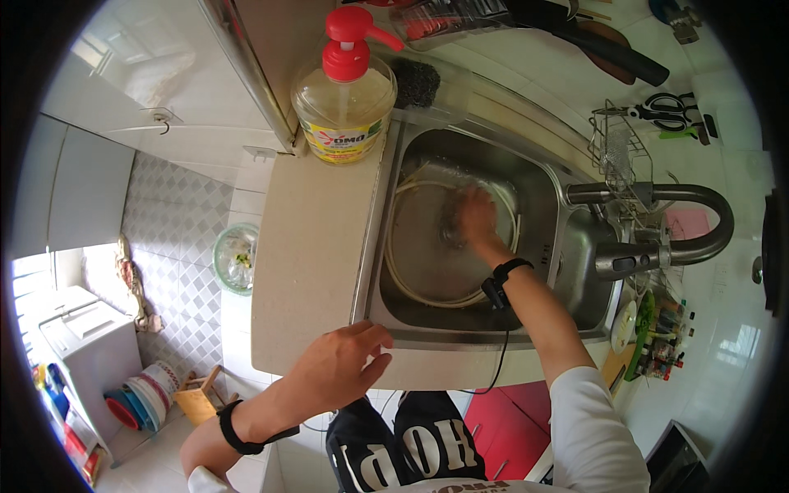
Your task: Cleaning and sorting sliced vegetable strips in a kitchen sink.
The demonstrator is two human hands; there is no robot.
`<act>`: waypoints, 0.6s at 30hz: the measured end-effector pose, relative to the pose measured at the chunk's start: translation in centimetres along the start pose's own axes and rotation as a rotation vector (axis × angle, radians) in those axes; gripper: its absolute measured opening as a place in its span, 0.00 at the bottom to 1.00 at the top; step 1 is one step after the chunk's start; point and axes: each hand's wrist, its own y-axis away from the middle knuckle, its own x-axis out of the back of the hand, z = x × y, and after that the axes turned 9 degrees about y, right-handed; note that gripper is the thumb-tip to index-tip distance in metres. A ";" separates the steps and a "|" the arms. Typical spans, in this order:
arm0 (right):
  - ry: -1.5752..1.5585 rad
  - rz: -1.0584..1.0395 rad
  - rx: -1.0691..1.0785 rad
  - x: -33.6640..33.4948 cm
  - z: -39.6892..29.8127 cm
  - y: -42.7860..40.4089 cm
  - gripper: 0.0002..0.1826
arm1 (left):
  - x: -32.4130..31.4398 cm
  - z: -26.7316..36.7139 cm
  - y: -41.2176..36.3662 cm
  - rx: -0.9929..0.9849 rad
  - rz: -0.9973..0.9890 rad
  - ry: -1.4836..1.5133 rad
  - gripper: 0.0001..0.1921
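My right hand (478,215) reaches down into the larger stainless steel sink basin (536,185), blurred, above the drain area. Its fingers are too smeared to tell whether they hold anything. Around it, a pale thin hose (394,259) lies looped along the basin floor, and the bottom looks wet. My left hand (345,360) hovers at the front edge of the counter by the sink's near left corner. Its fingers are loosely bent, thumb apart, with nothing in them. Black bands circle both wrists; a dark cable (502,363) hangs below the right one.
An OMO pump bottle (343,117) and a dark scouring pad (416,83) stand behind the beige countertop (308,246). The faucet (703,246) arches over the smaller basin (585,265) on the right. A green-rimmed bin (216,259) sits on the floor to the left.
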 end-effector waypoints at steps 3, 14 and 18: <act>0.070 0.159 -0.012 0.7 -0.2 -0.2 0.22 | -1.2 -0.6 -1.0 -0.005 0.004 -0.031 0.06; -0.503 0.155 0.165 8.7 7.2 4.9 0.09 | -2.4 -3.6 -13.5 -0.246 0.479 -0.386 0.13; -0.765 0.195 0.262 11.6 9.9 8.9 0.10 | -3.4 -3.8 -18.0 -0.292 0.419 -0.328 0.11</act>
